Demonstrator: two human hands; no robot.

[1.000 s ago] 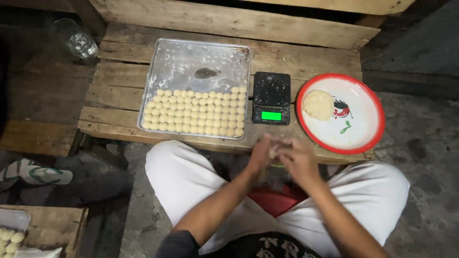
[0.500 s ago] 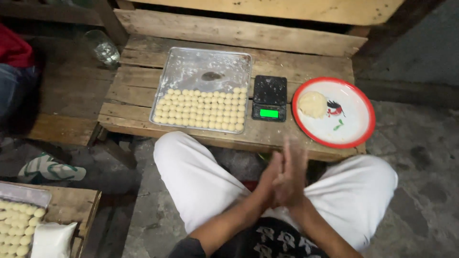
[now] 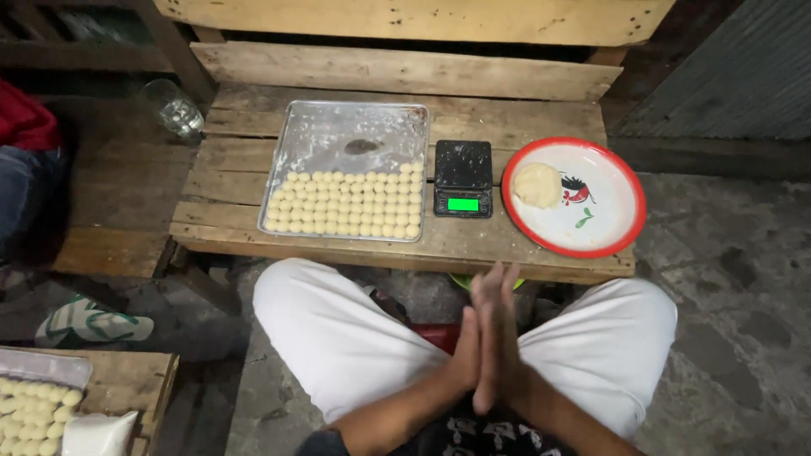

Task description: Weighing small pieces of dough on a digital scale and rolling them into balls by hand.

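My left hand (image 3: 467, 355) and my right hand (image 3: 500, 325) are pressed flat, palm to palm, above my lap, fingers pointing at the low wooden bench (image 3: 507, 247). Whatever lies between the palms is hidden. On the bench stands a floured metal tray (image 3: 338, 127), and rows of small pale dough balls (image 3: 346, 205) fill its near half. To its right is a small black scale (image 3: 463, 176) with a lit green display. Further right sits a red-rimmed white plate (image 3: 621, 198) bearing a lump of dough (image 3: 537, 184).
A glass jar (image 3: 173, 108) stands at the bench's far left. A sandal (image 3: 84, 323) lies on the concrete floor at left. Bottom left, another tray (image 3: 34, 367) of dough balls and a white bag (image 3: 97, 432) rest on wood. Another person's clothing (image 3: 21, 169) shows at the left edge.
My hands have drawn back from the bench edge toward my lap. They went from cupping a pale bit of dough to flat palms pressed together. The camera view has shifted.
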